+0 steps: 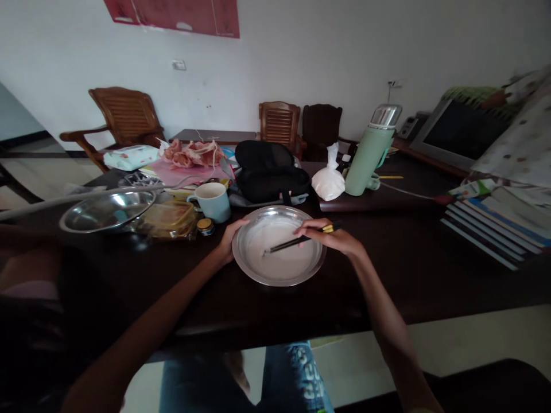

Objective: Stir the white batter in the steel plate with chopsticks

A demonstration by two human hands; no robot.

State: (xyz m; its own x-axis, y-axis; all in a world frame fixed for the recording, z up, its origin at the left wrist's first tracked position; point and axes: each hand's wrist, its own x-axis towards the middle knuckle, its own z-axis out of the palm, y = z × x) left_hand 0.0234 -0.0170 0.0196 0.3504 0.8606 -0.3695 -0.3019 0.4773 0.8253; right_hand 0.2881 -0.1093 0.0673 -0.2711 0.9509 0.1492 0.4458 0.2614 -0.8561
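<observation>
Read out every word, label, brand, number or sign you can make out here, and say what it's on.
Nothing can be read for certain.
White lettering on the blue denim jeans: too blurred to read.
Pale marks on the red rectangular wall poster: too faint.
Any print on the small round yellow-lidded jar: too small.
Any print on the stacked flat books: too blurred.

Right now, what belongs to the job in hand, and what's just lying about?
In use:
metal bowl, left hand on its rim
pale mixture
chopsticks in right hand
perhaps tied white bag

Apparently lying about:
mug
green flask
black bag
books
</observation>
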